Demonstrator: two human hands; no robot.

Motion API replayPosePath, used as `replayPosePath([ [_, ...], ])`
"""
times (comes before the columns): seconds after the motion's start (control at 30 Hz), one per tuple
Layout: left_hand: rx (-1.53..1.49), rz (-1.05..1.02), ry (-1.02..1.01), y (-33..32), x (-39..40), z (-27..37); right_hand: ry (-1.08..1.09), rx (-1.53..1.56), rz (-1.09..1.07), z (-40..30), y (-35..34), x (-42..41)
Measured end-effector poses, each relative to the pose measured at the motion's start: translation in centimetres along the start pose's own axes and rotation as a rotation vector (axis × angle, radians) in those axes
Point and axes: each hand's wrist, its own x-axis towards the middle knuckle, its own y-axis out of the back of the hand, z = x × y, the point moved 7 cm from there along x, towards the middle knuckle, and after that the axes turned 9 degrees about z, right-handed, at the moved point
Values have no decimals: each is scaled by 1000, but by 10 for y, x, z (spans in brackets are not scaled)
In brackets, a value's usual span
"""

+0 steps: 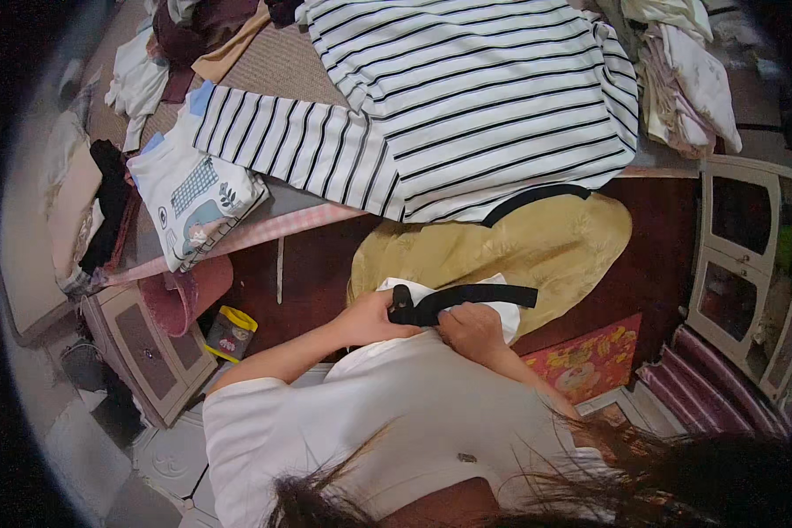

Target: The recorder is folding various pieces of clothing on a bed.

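Note:
A black fabric band [482,297] lies across my front at the waist, with a piece of white cloth [508,317] under it. My left hand [373,317] grips the band's folded left end between thumb and fingers. Curled on the band's lower edge is my right hand [472,327]; the band's free end sticks out past it. Golden patterned cloth [501,257] covers my lap. Beyond my knees, a white long-sleeved shirt with black stripes [495,112] is spread out, its black-trimmed neckline [534,198] hanging over the near edge.
A folded white printed shirt [198,204] sits under the striped sleeve. More clothes [138,79] are heaped on the woven mat [237,63]; folded garments [686,86] lie at right. Below stand a pink bin [198,290], a yellow-edged bag [232,333] and cabinets [739,264].

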Motion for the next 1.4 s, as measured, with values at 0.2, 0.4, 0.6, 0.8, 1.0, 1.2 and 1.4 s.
replayPosePath([
  [0.2, 324, 87, -128, 20, -10, -6, 36, 113, 3, -6, -3, 13],
  [0.4, -121, 130, 212, 16, -11, -31, 165, 181, -109, -20, -10, 26],
  [0.6, -392, 143, 299, 2, -7, -41, 119, 250, -79, -21, -18, 34],
  [0.8, -439, 163, 363, 0, -7, -41, 95, 242, -75, -19, -21, 35],
  [1.0, -370, 282, 297, 1, -10, -39, 165, 273, -156, -16, -25, 33],
  [1.2, -484, 163, 386, -2, -8, -44, 134, 274, -103, -11, -22, 34],
  [1.4, -369, 117, 163, 12, -20, -25, -96, 260, -24, 0, -20, 34],
])
